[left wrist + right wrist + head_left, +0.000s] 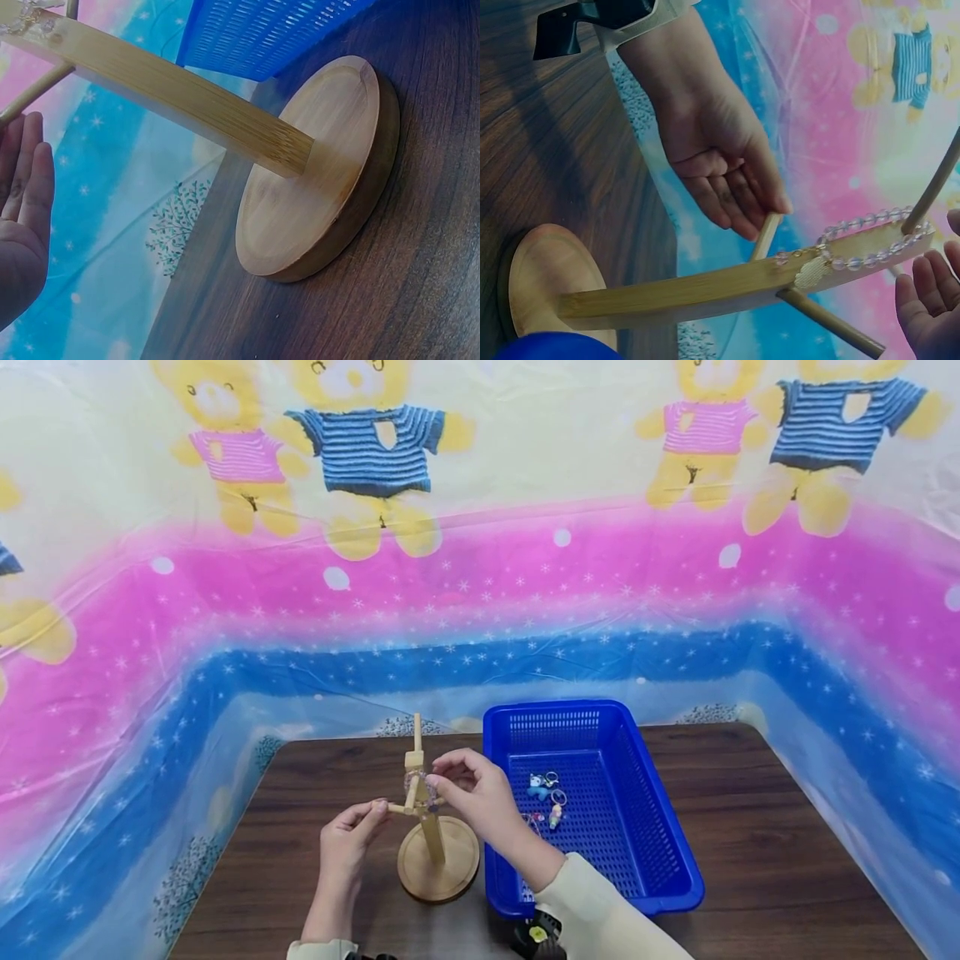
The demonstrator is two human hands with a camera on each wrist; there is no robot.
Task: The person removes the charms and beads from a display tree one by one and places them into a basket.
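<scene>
A wooden stand (433, 839) with a round base (322, 172) and several pegs stands upright on the table. My left hand (347, 839) pinches the tip of its left peg (767, 236) between thumb and fingers. Around another peg, near the top of the post, loops a bracelet (853, 263) of clear pinkish beads with a shell-shaped charm (810, 274). Beside that loop is my right hand (483, 797). In the right wrist view its relaxed fingers (930, 289) show just off the beads, with thumb and fingers apart.
To the right of the stand sits a blue plastic basket (663, 802). Several small keychains lie in it, among them a blue-and-white figure (537, 787) and a pale figure (556, 816). A printed cloth (480, 593) hangs behind the dark wooden table (750, 835).
</scene>
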